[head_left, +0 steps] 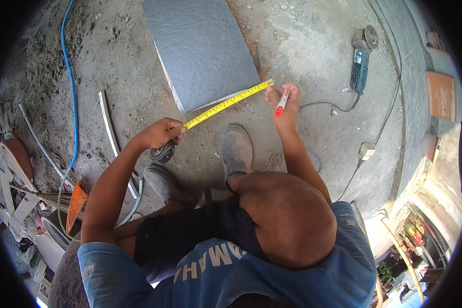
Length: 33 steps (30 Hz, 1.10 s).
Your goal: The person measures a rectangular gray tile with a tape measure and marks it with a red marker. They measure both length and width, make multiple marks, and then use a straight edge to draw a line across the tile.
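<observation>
My left hand (161, 134) is closed around a tape measure, its dark case (163, 153) showing below the fingers. From that hand the yellow tape blade (226, 104) stretches up and to the right, along the near edge of a dark grey slab-like tile (205, 51). My right hand (292, 105) grips a white marker (283, 98) with a red end pointing toward me. Its fingertips are beside the blade's metal end, just past the tile's right corner; whether they pinch it I cannot tell.
An angle grinder (361, 64) lies on the right, its cord running to a pale plug connector (366, 151). On the left are a blue hose (70, 77), a white strip (108, 120), an orange-bladed tool (77, 203) and a broom (54, 199). My boots (236, 149) stand below the tape.
</observation>
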Motion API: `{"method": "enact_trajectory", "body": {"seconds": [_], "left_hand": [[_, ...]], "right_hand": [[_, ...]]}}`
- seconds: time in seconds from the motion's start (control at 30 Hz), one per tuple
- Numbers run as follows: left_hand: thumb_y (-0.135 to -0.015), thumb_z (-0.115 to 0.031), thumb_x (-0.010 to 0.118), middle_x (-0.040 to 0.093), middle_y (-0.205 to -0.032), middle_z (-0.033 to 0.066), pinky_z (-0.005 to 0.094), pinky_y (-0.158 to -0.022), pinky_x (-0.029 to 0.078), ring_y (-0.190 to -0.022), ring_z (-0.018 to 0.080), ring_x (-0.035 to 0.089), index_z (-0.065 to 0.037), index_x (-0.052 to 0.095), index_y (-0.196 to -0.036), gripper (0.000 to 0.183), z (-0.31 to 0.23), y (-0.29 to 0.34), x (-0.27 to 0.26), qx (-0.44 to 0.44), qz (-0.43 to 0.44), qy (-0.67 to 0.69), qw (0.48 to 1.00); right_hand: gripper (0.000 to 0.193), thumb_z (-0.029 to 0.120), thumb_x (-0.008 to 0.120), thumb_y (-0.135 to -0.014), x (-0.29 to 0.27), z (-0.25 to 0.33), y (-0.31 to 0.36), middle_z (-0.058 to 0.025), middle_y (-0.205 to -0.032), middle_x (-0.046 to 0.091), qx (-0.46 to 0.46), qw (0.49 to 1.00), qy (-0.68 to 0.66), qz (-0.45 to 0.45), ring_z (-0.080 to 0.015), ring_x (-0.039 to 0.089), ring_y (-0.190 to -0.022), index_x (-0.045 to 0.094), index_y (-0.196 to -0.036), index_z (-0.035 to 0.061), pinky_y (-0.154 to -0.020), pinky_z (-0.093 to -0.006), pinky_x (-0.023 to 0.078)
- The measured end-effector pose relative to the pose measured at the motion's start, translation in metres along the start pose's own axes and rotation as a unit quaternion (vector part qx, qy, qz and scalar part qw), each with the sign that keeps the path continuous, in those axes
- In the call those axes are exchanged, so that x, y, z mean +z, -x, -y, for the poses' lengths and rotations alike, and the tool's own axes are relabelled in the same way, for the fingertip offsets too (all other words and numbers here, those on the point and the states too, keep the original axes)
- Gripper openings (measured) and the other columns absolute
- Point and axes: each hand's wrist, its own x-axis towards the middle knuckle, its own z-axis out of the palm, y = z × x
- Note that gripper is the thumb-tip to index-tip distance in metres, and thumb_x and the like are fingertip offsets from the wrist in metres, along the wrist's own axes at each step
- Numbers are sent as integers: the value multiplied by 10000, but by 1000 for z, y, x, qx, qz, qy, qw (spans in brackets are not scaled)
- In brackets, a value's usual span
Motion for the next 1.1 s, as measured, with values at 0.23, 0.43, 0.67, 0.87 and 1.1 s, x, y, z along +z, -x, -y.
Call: {"method": "enact_trajectory", "body": {"seconds": [0.23, 0.43, 0.67, 0.87, 1.1], "left_hand": [[-991, -320, 543, 604, -686, 28, 284, -659, 473, -661, 124, 580, -29, 602, -773, 369, 12, 13, -28, -28, 18, 14, 999], [-991, -346, 538, 602, -681, 31, 284, -669, 484, -663, 125, 589, -35, 595, -760, 392, 16, 13, -33, -35, 19, 18, 999], [-993, -362, 531, 587, -656, 28, 292, -663, 484, -650, 127, 585, -38, 578, -728, 421, 22, 3, -39, -51, -3, -5, 999], [-990, -382, 528, 582, -647, 24, 292, -649, 484, -632, 125, 576, -40, 577, -717, 440, 28, -5, -44, -36, 2, -20, 999], [-980, -406, 544, 592, -652, 23, 291, -630, 484, -618, 122, 575, -38, 593, -716, 456, 29, -4, -44, -38, -2, -19, 999]], "right_hand": [[292, 69, 625, -927, -5, 15, 1, -101, -904, 609, -49, 994, 96, -10, -135, 627, -751, 403, -1113, 32, -661, -266, 528], [313, 224, 547, -989, -9, 26, 0, -119, -959, 623, -37, 993, 104, -30, -162, 643, -787, 434, -1196, 18, -681, -289, 525], [382, 330, 489, -1012, -7, 46, 0, -54, -931, 615, -19, 990, 142, 13, -118, 590, -794, 569, -1227, 24, -681, -261, 480], [255, 251, 662, -917, 7, 60, -21, -26, -829, 649, -24, 954, 220, 201, -86, 574, -743, 699, -1012, 17, -660, -253, 466], [181, 200, 722, -832, 48, 75, -42, -30, -746, 664, -24, 866, 339, 366, -111, 592, -677, 712, -931, 49, -635, -273, 479]]}}
